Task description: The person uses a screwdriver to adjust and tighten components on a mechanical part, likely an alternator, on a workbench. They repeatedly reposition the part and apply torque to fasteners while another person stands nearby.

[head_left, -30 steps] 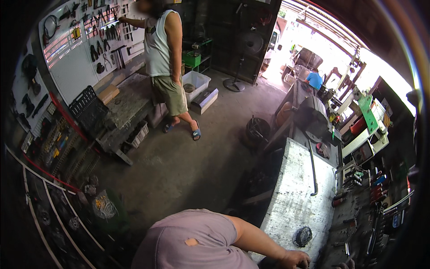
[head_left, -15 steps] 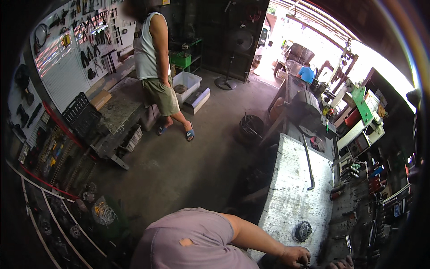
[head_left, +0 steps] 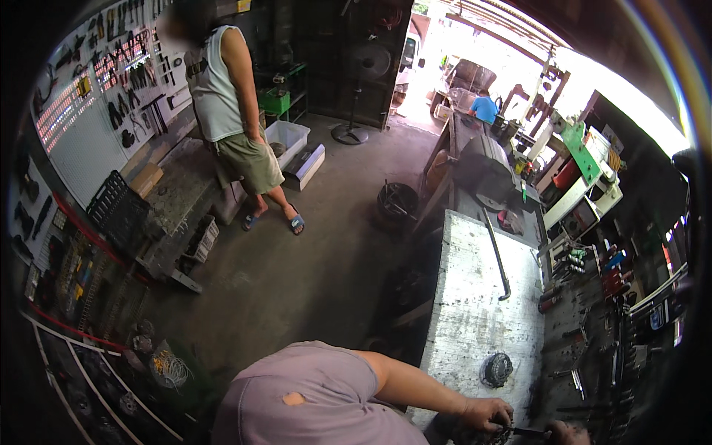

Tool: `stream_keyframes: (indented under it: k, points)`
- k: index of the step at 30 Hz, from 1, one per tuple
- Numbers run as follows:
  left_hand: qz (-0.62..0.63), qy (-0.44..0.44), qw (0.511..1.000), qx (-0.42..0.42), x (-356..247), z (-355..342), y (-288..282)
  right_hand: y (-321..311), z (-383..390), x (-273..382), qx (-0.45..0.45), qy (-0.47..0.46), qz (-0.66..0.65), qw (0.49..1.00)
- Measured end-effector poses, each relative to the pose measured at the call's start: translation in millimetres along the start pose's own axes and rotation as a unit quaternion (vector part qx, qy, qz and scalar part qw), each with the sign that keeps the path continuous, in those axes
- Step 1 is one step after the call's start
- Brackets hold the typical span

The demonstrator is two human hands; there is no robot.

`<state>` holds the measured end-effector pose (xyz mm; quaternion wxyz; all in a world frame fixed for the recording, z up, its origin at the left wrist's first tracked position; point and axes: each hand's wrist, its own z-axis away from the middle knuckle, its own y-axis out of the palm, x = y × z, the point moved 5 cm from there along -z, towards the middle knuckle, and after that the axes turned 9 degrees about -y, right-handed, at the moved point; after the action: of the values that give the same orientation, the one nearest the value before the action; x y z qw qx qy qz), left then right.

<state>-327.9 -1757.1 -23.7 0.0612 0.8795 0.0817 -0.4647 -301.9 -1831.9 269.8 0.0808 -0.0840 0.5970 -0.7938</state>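
My left hand (head_left: 486,412) is low in the picture, closed around a dark, greasy metal part (head_left: 506,434) near the bench's near end. Just to its right, my right hand (head_left: 568,433) is closed on a dark, rod-like tool (head_left: 528,431) that reaches toward that part. The lower edge cuts off some of both hands and the part, so its exact kind is unclear. A dark round ribbed metal part (head_left: 496,369) rests on the pale metal bench top (head_left: 475,311) beyond my left hand.
A long bent bar (head_left: 498,256) lies farther up the bench. Hand tools (head_left: 577,382) hang or lie along the right side. A person in a white sleeveless top (head_left: 231,89) stands at left beside a worktable (head_left: 182,196). A black tub (head_left: 397,202) sits on the floor.
The view has shifted, so the scene sits farther left. My hands have risen slightly into view, showing more of the dark part and the tool between them.
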Motion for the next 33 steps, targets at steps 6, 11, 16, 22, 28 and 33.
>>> stream_keyframes:
  k: [6,11,16,22,28,33]
  points:
    - [0.008,-0.009,1.0,-0.007,6,2,1,28,17,-7,0.032,0.198,-0.113,0.973]
    - [0.012,-0.031,0.999,0.031,11,0,0,6,3,3,0.044,-0.14,0.163,0.976]
    - [-0.003,0.006,1.0,-0.021,15,-4,7,25,12,-12,-0.008,0.12,-0.067,0.99]
    - [-0.02,-0.039,0.999,-0.017,43,-10,11,27,-3,-22,0.004,0.048,-0.008,0.999]
    - [-0.035,0.022,0.999,-0.023,44,-14,12,25,-8,-12,-0.053,-0.245,0.118,0.961]
    - [-0.065,-0.021,0.997,-0.028,30,-10,9,45,11,-30,-0.114,-0.017,-0.027,0.993]
